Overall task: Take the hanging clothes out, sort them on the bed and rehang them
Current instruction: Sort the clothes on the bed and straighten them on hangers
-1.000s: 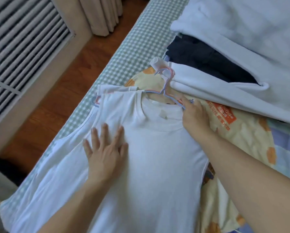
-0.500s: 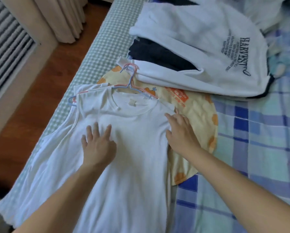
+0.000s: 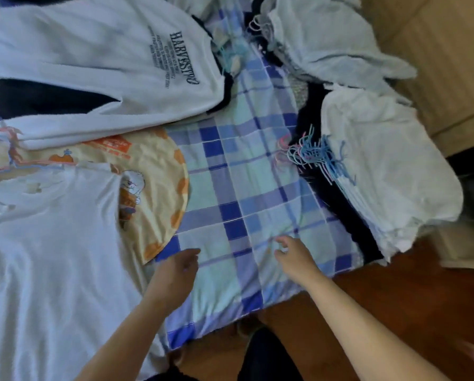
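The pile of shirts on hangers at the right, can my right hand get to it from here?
Probably yes: the right hand hovers empty over bare plaid sheet, nothing lying between it and the pile of shirts on hangers.

I'm looking at a home bedroom: a bed (image 3: 258, 188) under a blue plaid sheet, shirts on hangers (image 3: 312, 158) heaped toward its edges, and a wooden floor (image 3: 395, 292) beside it.

on the white sweatshirt (image 3: 98, 61) in front of me, dark capitals read "harvest", with a blurred last letter. the small lines beside them, and the orange label (image 3: 112, 146) on the yellow shirt (image 3: 159, 171), are unreadable.
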### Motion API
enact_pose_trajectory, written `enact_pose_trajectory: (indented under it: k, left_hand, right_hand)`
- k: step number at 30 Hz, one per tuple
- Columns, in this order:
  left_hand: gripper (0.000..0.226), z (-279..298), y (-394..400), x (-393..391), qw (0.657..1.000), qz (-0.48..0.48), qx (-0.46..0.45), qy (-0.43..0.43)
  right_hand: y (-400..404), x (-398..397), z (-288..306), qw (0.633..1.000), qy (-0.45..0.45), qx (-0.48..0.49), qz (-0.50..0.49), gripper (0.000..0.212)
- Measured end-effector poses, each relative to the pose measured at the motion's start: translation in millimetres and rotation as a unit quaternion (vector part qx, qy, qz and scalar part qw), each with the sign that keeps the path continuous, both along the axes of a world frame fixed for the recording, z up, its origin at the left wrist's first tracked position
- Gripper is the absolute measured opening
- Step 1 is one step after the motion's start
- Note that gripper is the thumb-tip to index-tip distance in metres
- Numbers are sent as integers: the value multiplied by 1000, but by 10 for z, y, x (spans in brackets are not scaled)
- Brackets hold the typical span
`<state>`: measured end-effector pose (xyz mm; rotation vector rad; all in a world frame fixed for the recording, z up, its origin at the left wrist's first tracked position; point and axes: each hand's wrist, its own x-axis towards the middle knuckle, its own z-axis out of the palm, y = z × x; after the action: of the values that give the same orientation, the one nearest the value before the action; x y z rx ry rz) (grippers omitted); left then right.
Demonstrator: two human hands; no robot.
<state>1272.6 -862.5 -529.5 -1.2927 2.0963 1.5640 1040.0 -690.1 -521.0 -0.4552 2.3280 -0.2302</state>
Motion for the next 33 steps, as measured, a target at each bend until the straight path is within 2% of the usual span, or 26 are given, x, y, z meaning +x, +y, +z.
enact_pose_trajectory:
  k: [3, 7, 10, 12, 16, 19, 22, 24, 27, 33]
  left_hand:
    - [22, 194, 281, -481, 1000, -14, -3, -19]
    - [24, 299, 768, -1193, 998, 0, -10, -67]
    - [24, 339, 1256, -1818, 988, 119, 83, -48]
    - [23, 451, 1580, -2240, 966, 201, 165, -15]
    - [19, 751, 2031, -2881, 950, 241, 200, 13]
    - [20, 950, 2150, -3116, 962, 209, 174, 28]
    - [21, 1072, 2129, -3119, 968, 213, 132, 8]
    - [22, 1106, 2119, -3066, 966, 236, 106, -11]
    - [25, 1152, 2168, -3001, 954, 284, 87, -26]
    - [22, 1115, 2310, -2978, 940, 322, 106, -33]
  right_hand:
    - [615, -465, 81, 997, 2, -28, -77, 38]
    - [1429, -1003, -42, 984, -42, -71, -161, 37]
    - [1895, -1507, -75, 981, -95, -76, -151, 33]
    - [2179, -1888, 43, 983, -124, -74, -116, 27]
    - [2610, -2733, 303, 987, -98, -70, -105, 22]
    - [2475, -3225, 358, 993, 4, -73, -88, 18]
    - [2042, -3448, 244, 989, 83, -116, -31, 24]
    - [1768, -3524, 61, 987, 98, -122, 27, 27]
    - [1519, -3580, -201, 988, 94, -76, 92, 29]
    - [1352, -3681, -302, 976, 118, -28, 181, 33]
